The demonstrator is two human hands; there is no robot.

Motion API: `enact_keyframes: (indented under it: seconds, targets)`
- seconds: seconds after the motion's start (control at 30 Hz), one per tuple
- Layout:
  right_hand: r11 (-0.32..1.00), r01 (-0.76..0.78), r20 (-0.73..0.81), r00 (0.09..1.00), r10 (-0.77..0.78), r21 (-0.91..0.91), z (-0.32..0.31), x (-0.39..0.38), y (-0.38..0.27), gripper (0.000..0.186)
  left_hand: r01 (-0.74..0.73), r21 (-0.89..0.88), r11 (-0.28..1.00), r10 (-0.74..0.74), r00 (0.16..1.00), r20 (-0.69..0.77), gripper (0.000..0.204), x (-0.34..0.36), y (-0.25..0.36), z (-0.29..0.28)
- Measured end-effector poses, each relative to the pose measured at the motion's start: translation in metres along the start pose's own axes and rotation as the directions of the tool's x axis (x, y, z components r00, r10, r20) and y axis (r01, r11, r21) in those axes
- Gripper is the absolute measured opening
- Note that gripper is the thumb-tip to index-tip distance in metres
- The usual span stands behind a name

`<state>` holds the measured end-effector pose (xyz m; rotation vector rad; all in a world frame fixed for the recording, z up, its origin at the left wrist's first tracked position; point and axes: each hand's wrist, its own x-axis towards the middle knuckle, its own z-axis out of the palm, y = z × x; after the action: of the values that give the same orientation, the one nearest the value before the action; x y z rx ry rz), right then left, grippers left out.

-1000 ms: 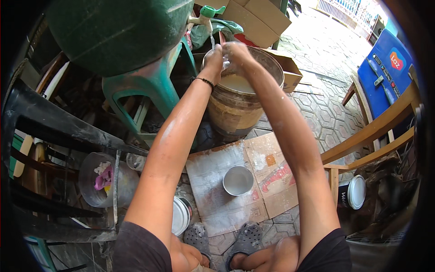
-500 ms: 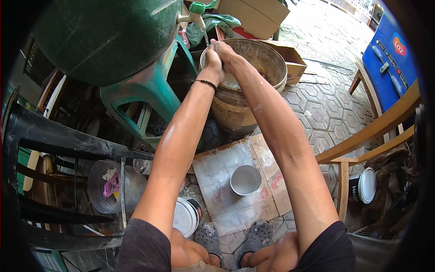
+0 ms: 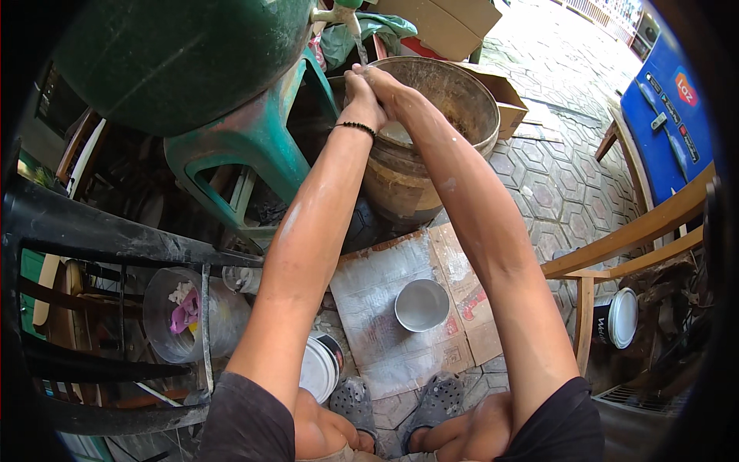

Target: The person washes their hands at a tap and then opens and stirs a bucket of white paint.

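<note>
My left hand (image 3: pixel 362 100) and my right hand (image 3: pixel 385 88) are pressed together, fingers closed, over the near left rim of a stained brown bucket (image 3: pixel 408 181). Water (image 3: pixel 362 52) runs onto them from a tap (image 3: pixel 336 15) fixed to a big green water container (image 3: pixel 185 61). The palms face away from me, so anything between them is hidden. A black bead bracelet (image 3: pixel 356 126) circles my left wrist. White smears mark both forearms. Below, a grey round tub (image 3: pixel 422 305) stands on a flattened, white-stained cardboard sheet (image 3: pixel 373 281).
A green plastic stool (image 3: pixel 239 146) supports the water container. Black chair parts (image 3: pixel 115 231) and a clear bucket (image 3: pixel 223 327) crowd the left. A lidded pail (image 3: pixel 317 369) stands by my feet. Right are a wooden chair (image 3: pixel 639 223), another lidded pail (image 3: pixel 622 317) and a blue box (image 3: pixel 670 115).
The view has shifted slightly, so the tap sits higher in the picture. My hands stay pressed together under the running water, with the fingers moved a little.
</note>
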<state>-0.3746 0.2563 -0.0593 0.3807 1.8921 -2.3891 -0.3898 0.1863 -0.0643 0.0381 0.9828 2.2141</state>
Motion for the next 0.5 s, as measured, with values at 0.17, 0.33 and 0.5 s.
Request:
enact_keyframes:
  seconds: [0.17,0.33,0.5]
  targets:
    - [0.999,0.010,0.016,1.000,-0.011,0.052,0.017,-0.013,-0.012,0.037,-0.272,0.250,0.929,0.315,0.937,-0.150,0.059,-0.009,-0.011,0.016]
    - [0.996,-0.013,-0.003,1.000,0.013,0.092,0.023,-0.023,-0.014,0.038,-0.226,0.155,0.962,0.230,0.973,-0.007,0.048,0.008,0.002,0.002]
    - [0.992,0.078,-0.085,0.994,-0.070,0.094,0.022,-0.021,0.002,0.038,-0.043,0.039,0.998,0.048,0.989,-0.139,0.048,0.008,0.003,-0.011]
